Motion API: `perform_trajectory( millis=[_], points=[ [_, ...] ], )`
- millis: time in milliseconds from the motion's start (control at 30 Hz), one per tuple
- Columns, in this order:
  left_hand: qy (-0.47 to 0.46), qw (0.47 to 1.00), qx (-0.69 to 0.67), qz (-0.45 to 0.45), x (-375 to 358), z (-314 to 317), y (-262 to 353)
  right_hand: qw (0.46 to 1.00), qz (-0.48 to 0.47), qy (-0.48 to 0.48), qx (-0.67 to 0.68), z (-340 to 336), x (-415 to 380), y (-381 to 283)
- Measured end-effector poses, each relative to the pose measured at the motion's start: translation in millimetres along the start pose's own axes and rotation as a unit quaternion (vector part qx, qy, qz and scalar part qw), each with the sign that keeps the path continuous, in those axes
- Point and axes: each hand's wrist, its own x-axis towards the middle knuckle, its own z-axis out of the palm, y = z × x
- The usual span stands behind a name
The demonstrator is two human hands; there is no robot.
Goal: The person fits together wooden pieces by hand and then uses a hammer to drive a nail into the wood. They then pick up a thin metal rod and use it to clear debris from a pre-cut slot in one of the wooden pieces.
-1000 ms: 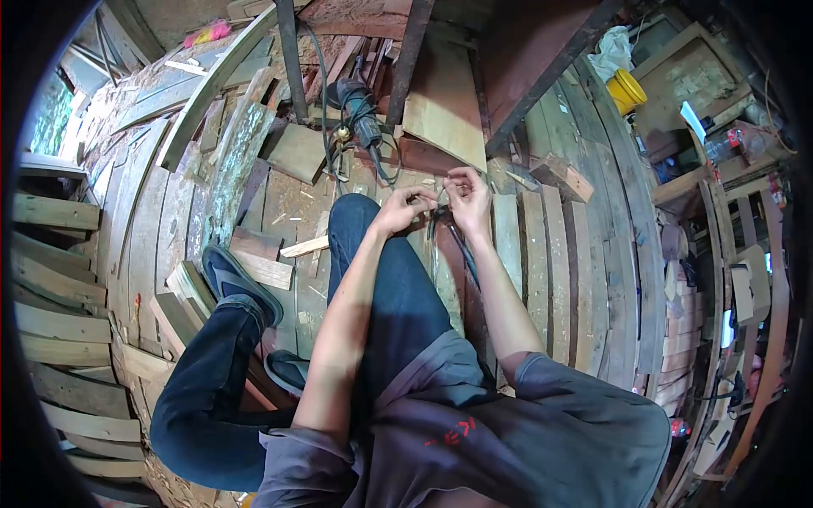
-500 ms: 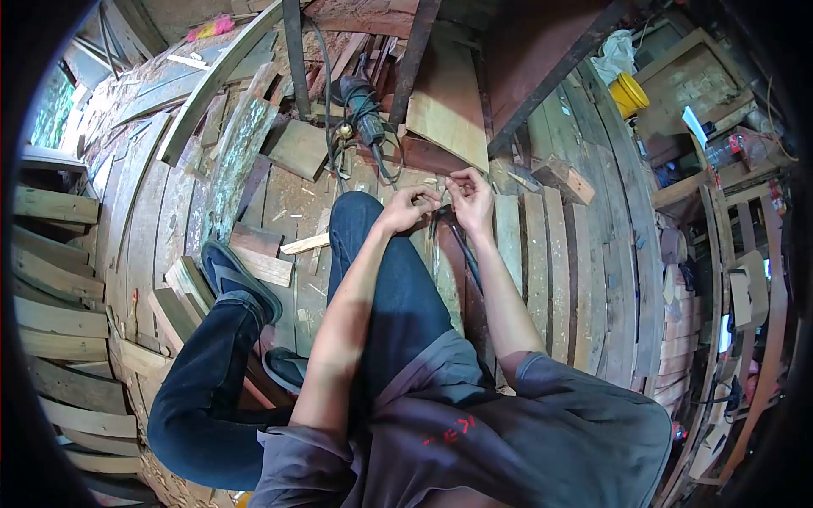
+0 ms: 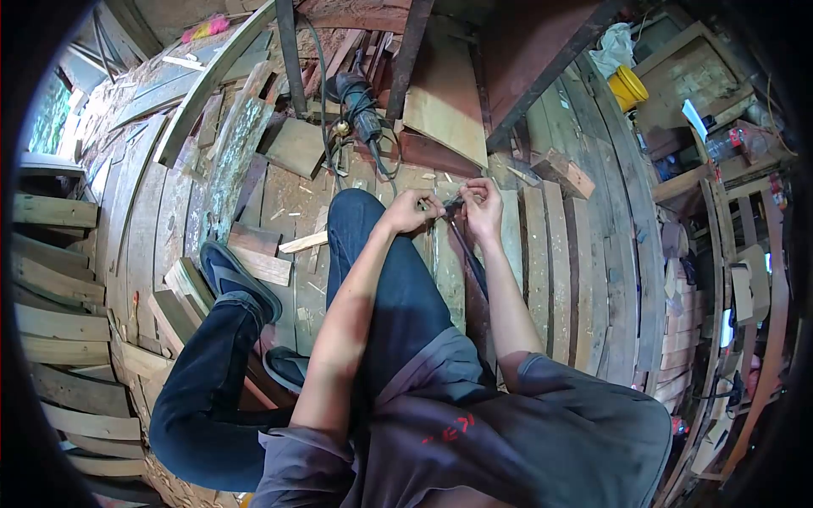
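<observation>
My left hand [image 3: 412, 210] is above my right knee, thumb and fingertips pinched together. Facing it, my right hand [image 3: 483, 207] is closed in a pinch too. Between the fingertips is the dark end of a black cord [image 3: 468, 254], which runs down beside my thigh under my right forearm. Fine detail at that end is too small to make out. Just beyond my hands, a corded power tool [image 3: 364, 114], probably an angle grinder, lies on the floor with its cable wound around it.
A wooden panel [image 3: 445, 102] leans under a dark-legged table ahead. Short wood blocks [image 3: 563, 173] and offcuts lie around the plank floor. Curved wooden pieces [image 3: 68, 322] are stacked at the left. A yellow bucket [image 3: 627, 87] and cluttered shelves stand at the right.
My right hand has shifted slightly down and right, its fingers turning inward. The dark cord end now shows between my fingertips, where a thin pale strand showed before. My left hand has barely moved.
</observation>
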Motion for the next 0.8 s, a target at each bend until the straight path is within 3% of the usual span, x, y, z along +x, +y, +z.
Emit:
perform_trajectory(
  millis=[433, 633, 800],
  points=[
    [0.02, 0.999, -0.026, 0.003, 4.3, 5.1, -15.1, 0.999, 0.029, -0.036, 0.03, -2.0, 0.5, 3.0],
    [0.011, 0.993, -0.114, -0.019, 1.1, 1.5, -6.2, 0.997, 0.033, -0.059, 0.036, -3.1, -0.9, -0.4],
    [0.051, 0.994, -0.095, 0.01, -2.1, -0.2, -1.9, 0.996, 0.037, -0.085, 0.019, -2.2, 0.7, 10.0]
  ],
)
